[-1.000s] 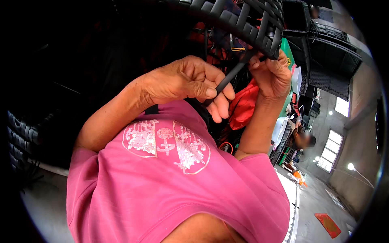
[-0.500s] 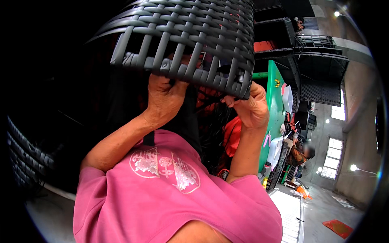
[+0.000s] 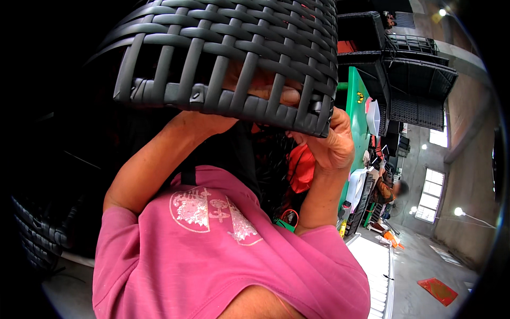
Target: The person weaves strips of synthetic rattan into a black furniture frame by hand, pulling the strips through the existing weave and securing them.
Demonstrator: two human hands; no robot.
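A dark grey woven wicker panel (image 3: 234, 50) on a frame fills the upper middle, its strips wrapped round the lower bar. Near the bar the weave stops and leaves open gaps between the upright strips. My left hand (image 3: 255, 85) reaches up behind the bar; through the gaps I see its fingers bent toward the right corner, and what they hold is hidden. My right hand (image 3: 336, 142) is closed at the lower right corner of the panel, thumb and fingers pressed against it. A staple or screw shows on the bar.
Right of me stands a green table (image 3: 359, 114) with a white tray (image 3: 373, 118) on it. Black woven furniture pieces (image 3: 419, 98) are stacked behind. A person (image 3: 388, 190) works farther off. A red bag or cloth (image 3: 301, 169) hangs below the panel.
My left hand has slid from below the bar to behind it, its fingers now nearer the right corner. The panel appears lower and farther left. My right hand stays at the corner.
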